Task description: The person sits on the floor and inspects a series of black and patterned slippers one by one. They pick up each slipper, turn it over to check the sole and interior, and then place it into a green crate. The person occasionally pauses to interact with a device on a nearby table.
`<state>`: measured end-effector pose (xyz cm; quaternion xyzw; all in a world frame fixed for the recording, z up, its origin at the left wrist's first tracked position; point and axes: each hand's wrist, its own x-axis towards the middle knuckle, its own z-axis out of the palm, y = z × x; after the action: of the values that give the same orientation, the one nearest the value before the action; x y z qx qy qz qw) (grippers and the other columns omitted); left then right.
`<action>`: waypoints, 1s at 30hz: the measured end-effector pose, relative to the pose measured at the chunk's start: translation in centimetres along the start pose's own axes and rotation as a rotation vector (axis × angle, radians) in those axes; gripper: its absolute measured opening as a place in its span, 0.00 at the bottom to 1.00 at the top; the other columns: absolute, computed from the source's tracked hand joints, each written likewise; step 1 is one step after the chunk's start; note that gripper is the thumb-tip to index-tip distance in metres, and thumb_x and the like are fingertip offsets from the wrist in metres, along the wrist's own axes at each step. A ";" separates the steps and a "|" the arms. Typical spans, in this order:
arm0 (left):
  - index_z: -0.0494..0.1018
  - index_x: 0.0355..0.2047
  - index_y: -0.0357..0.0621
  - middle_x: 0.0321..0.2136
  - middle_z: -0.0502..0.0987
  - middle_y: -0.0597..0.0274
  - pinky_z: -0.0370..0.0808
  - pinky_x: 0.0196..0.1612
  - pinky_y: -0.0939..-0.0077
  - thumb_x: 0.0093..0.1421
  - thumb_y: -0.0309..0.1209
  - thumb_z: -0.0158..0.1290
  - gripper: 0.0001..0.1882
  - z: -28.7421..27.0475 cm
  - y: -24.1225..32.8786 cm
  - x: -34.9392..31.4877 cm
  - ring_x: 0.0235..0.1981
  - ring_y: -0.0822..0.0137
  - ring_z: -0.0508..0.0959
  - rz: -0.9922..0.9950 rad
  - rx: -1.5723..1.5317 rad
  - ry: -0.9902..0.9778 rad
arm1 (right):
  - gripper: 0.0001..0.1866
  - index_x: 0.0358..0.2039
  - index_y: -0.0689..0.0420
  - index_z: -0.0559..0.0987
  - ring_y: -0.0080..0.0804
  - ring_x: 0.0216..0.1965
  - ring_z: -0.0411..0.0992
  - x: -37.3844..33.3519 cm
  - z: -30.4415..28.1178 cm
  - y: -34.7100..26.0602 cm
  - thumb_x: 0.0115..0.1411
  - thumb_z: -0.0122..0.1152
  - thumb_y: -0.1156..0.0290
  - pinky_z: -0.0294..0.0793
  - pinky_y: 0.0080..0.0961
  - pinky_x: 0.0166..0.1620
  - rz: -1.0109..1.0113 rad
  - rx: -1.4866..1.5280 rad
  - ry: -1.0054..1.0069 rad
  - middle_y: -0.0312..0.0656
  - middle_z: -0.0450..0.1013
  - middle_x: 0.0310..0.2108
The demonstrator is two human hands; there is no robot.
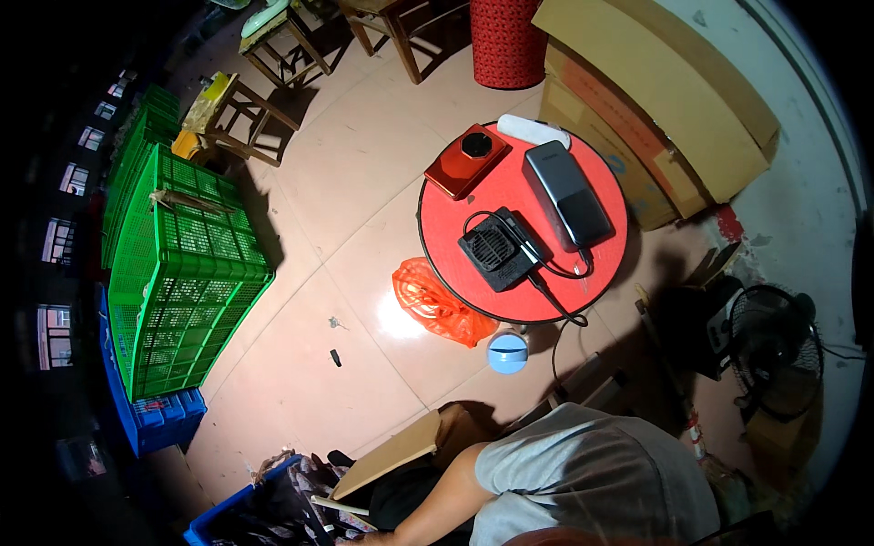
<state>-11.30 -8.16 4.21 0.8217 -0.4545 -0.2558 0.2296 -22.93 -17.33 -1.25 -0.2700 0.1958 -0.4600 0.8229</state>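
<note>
My left arm, in a grey short sleeve [555,464], reaches down toward the lower left. Only a sliver of my left hand [371,540] shows at the bottom edge, and its fingers are cut off from sight. It is nearest to a blue crate [218,511] full of dark, patterned pieces [291,496] that I cannot name. A pale stick [340,505] lies beside these pieces. Just above my forearm leans an open cardboard flap [391,455]. My right hand is out of the picture.
A round red stool [446,241] carries a black device with a grille [492,247], a dark grey box-like device [566,196], cables and a red case [467,162]. Nearby are an orange plastic bag [437,305], a blue-lidded container [507,353], green crates [196,273] and a fan [774,341].
</note>
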 end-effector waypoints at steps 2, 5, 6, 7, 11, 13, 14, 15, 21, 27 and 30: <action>0.68 0.33 0.36 0.27 0.70 0.57 0.70 0.32 0.66 0.51 0.23 0.55 0.09 -0.2 0.0 0.2 0.27 0.62 0.68 0.011 0.001 -0.004 | 0.36 0.52 0.58 0.75 0.29 0.48 0.70 0.0 0.3 -0.1 0.58 0.59 0.39 0.67 0.26 0.54 -0.006 0.000 0.002 0.38 0.74 0.46; 0.68 0.33 0.36 0.27 0.70 0.57 0.70 0.32 0.66 0.51 0.23 0.55 0.09 -0.4 -0.4 0.1 0.28 0.62 0.68 0.005 -0.003 0.003 | 0.35 0.52 0.58 0.75 0.29 0.48 0.70 0.2 0.9 0.3 0.58 0.59 0.39 0.67 0.26 0.54 -0.005 -0.001 -0.006 0.38 0.74 0.46; 0.68 0.33 0.36 0.27 0.70 0.57 0.70 0.32 0.66 0.51 0.23 0.55 0.09 -0.6 -0.6 0.0 0.28 0.62 0.68 0.001 0.000 0.001 | 0.35 0.52 0.58 0.75 0.29 0.48 0.70 0.2 1.2 0.5 0.58 0.58 0.39 0.67 0.26 0.54 -0.002 0.001 -0.008 0.38 0.74 0.46; 0.68 0.33 0.36 0.27 0.70 0.57 0.70 0.32 0.66 0.51 0.23 0.55 0.09 -1.1 -0.8 0.2 0.28 0.62 0.68 0.003 -0.005 0.006 | 0.35 0.52 0.58 0.75 0.29 0.48 0.70 0.3 1.4 0.6 0.58 0.58 0.39 0.67 0.26 0.54 0.001 0.002 -0.011 0.38 0.74 0.46; 0.68 0.33 0.36 0.27 0.70 0.57 0.70 0.32 0.66 0.51 0.23 0.55 0.09 -1.0 -0.9 -0.1 0.28 0.62 0.68 -0.004 -0.001 -0.002 | 0.35 0.52 0.59 0.75 0.29 0.48 0.70 0.6 1.7 1.1 0.58 0.58 0.39 0.67 0.26 0.54 0.011 0.007 -0.012 0.38 0.74 0.46; 0.68 0.33 0.36 0.27 0.70 0.57 0.70 0.32 0.66 0.51 0.23 0.55 0.09 -1.1 -0.9 0.0 0.28 0.62 0.68 -0.004 -0.002 -0.005 | 0.35 0.52 0.59 0.75 0.29 0.48 0.70 0.7 1.8 1.2 0.58 0.58 0.39 0.67 0.26 0.54 0.016 0.006 -0.009 0.38 0.74 0.46; 0.68 0.33 0.37 0.27 0.70 0.57 0.70 0.33 0.66 0.51 0.23 0.55 0.09 -1.3 -1.0 0.0 0.28 0.62 0.68 -0.004 -0.003 -0.005 | 0.35 0.52 0.59 0.75 0.29 0.48 0.70 0.7 1.8 1.3 0.58 0.58 0.39 0.67 0.26 0.54 0.018 0.006 -0.007 0.39 0.74 0.46; 0.68 0.33 0.37 0.27 0.70 0.57 0.70 0.33 0.66 0.52 0.23 0.55 0.09 -1.7 -1.2 0.2 0.28 0.63 0.68 -0.002 0.002 -0.004 | 0.35 0.52 0.59 0.75 0.29 0.48 0.70 0.8 1.8 1.4 0.58 0.58 0.39 0.67 0.26 0.54 0.020 0.007 -0.007 0.39 0.74 0.46; 0.69 0.32 0.37 0.27 0.70 0.57 0.70 0.33 0.66 0.52 0.23 0.55 0.08 -2.2 -1.5 0.5 0.28 0.63 0.68 -0.003 0.005 -0.015 | 0.35 0.52 0.59 0.75 0.29 0.48 0.70 0.9 1.7 1.8 0.59 0.58 0.40 0.66 0.26 0.54 0.030 0.006 0.003 0.39 0.74 0.46; 0.69 0.32 0.37 0.27 0.70 0.57 0.70 0.33 0.66 0.52 0.23 0.55 0.08 -2.4 -1.3 0.9 0.28 0.63 0.68 -0.004 0.008 -0.025 | 0.34 0.52 0.59 0.75 0.30 0.48 0.69 1.0 1.7 2.2 0.59 0.58 0.40 0.66 0.26 0.54 0.038 0.001 0.010 0.39 0.74 0.46; 0.69 0.32 0.37 0.27 0.70 0.57 0.70 0.33 0.66 0.52 0.23 0.55 0.08 -2.7 -1.5 1.0 0.28 0.63 0.68 -0.003 0.013 -0.029 | 0.34 0.51 0.59 0.75 0.30 0.48 0.69 1.1 1.7 2.3 0.59 0.58 0.40 0.66 0.26 0.54 0.039 0.002 0.011 0.39 0.74 0.46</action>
<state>-8.26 -7.91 5.13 0.8202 -0.4580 -0.2651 0.2174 -19.95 -16.83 -1.48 -0.2629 0.2053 -0.4454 0.8309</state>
